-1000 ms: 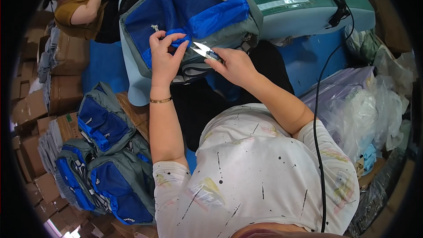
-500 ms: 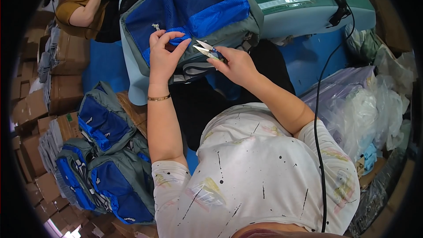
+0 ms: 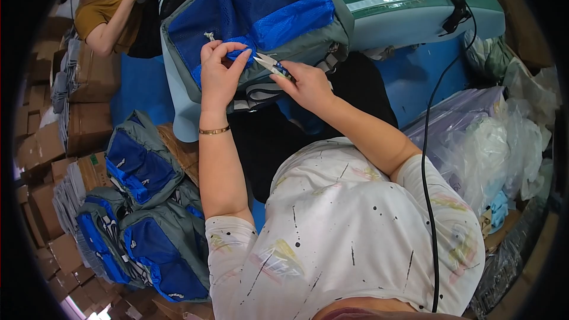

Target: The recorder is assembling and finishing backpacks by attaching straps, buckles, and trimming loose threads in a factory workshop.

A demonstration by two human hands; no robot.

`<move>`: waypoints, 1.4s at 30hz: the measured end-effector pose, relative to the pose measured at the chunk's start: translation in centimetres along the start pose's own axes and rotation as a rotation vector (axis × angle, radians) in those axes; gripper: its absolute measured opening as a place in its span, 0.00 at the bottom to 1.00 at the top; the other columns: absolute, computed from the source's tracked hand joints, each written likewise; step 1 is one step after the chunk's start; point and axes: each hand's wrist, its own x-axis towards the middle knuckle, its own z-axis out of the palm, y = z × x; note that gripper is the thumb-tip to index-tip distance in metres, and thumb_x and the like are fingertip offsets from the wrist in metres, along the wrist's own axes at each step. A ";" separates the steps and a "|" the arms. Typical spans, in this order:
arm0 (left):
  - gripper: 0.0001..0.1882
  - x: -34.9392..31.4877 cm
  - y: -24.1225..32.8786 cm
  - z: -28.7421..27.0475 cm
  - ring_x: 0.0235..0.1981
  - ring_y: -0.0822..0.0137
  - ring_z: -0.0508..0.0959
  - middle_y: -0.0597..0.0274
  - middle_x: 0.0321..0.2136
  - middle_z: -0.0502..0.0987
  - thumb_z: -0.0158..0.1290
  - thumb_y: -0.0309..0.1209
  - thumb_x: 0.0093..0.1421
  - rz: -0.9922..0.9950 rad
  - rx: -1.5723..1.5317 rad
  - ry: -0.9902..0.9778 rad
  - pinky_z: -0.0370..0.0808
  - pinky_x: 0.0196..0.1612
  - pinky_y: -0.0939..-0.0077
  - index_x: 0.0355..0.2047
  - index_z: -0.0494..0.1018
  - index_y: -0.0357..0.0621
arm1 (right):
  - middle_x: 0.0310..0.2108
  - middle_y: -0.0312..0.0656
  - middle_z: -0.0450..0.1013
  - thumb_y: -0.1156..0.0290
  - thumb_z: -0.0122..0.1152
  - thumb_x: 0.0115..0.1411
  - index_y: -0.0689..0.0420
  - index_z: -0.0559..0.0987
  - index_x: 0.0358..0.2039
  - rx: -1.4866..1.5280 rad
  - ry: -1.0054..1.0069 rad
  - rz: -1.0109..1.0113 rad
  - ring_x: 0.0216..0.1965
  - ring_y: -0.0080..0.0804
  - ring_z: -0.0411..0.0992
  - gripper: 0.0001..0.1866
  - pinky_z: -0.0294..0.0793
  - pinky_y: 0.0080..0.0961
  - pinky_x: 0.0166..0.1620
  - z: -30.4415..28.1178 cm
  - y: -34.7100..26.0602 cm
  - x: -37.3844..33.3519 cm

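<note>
A grey and blue backpack (image 3: 278, 15) with mesh pockets lies across the table before me. My left hand (image 3: 220, 74) pinches a fold of its bright blue fabric (image 3: 242, 54) between thumb and fingers. Thread snips (image 3: 272, 65) with short pale blades are held in my right hand (image 3: 311, 86). Their tips point left, close to my left thumb at the pinched fabric; whether they touch it I cannot tell. A grey webbing strap (image 3: 269, 92) hangs at the bag's near edge.
More blue and grey bags (image 3: 160, 243) are piled at the lower left beside cardboard boxes (image 3: 89, 74). A black cable (image 3: 428, 160) runs down on the right, near plastic-wrapped goods (image 3: 474, 136). Another person (image 3: 109, 18) works at the upper left. The table's green top (image 3: 379, 24) extends rightward.
My right hand has moved left with the snips, bringing the blades to my left fingertips. The blades are closer together now. My left hand stays almost still; the other person's arm has shifted.
</note>
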 end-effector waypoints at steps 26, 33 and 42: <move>0.11 -1.4 0.5 0.5 0.33 0.67 0.70 0.56 0.53 0.60 0.60 0.29 0.54 0.327 0.219 0.066 0.71 0.40 0.76 0.39 0.79 0.47 | 0.24 0.44 0.74 0.61 0.65 0.55 0.58 0.78 0.42 0.061 0.120 -0.001 0.20 0.35 0.71 0.18 0.71 0.26 0.26 -2.2 2.5 -2.3; 0.11 -2.3 1.2 1.7 0.34 0.62 0.68 0.57 0.45 0.66 0.64 0.28 0.48 0.504 0.551 0.248 0.70 0.40 0.74 0.34 0.79 0.45 | 0.23 0.44 0.73 0.62 0.66 0.53 0.59 0.78 0.42 0.153 0.132 0.031 0.19 0.31 0.70 0.19 0.70 0.24 0.25 -2.6 2.5 -2.9; 0.10 -1.5 0.8 1.4 0.32 0.67 0.66 0.64 0.31 0.61 0.66 0.26 0.43 0.245 0.124 0.140 0.69 0.34 0.75 0.26 0.77 0.43 | 0.24 0.42 0.73 0.66 0.67 0.54 0.61 0.77 0.43 0.126 0.064 -0.008 0.20 0.25 0.70 0.19 0.69 0.20 0.26 -3.4 1.0 -1.9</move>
